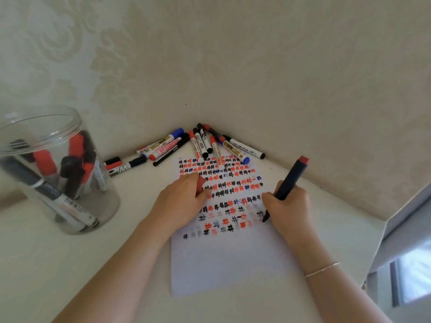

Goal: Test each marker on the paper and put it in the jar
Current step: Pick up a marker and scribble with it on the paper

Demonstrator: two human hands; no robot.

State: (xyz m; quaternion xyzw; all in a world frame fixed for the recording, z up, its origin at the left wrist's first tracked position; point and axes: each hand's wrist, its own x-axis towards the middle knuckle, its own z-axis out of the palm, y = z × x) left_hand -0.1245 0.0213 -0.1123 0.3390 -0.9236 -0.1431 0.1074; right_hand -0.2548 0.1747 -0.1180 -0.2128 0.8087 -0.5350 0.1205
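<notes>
On the marked paper (224,259), your right hand (289,206) is gripping a dark marker (290,180) tip-down, your left hand (182,201) is pinching its red cap (200,184)

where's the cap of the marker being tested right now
In the head view, the red cap is held in the left hand, which rests on the paper.

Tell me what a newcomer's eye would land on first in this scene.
First, the white paper sheet at centre, its upper half packed with rows of red, black and blue hash marks. On it, the right hand grips a dark marker with a red end, tip down on the sheet, while the left hand holds a red cap. A clear plastic jar of markers stands at left, and a loose pile of markers fills the far corner.
</notes>
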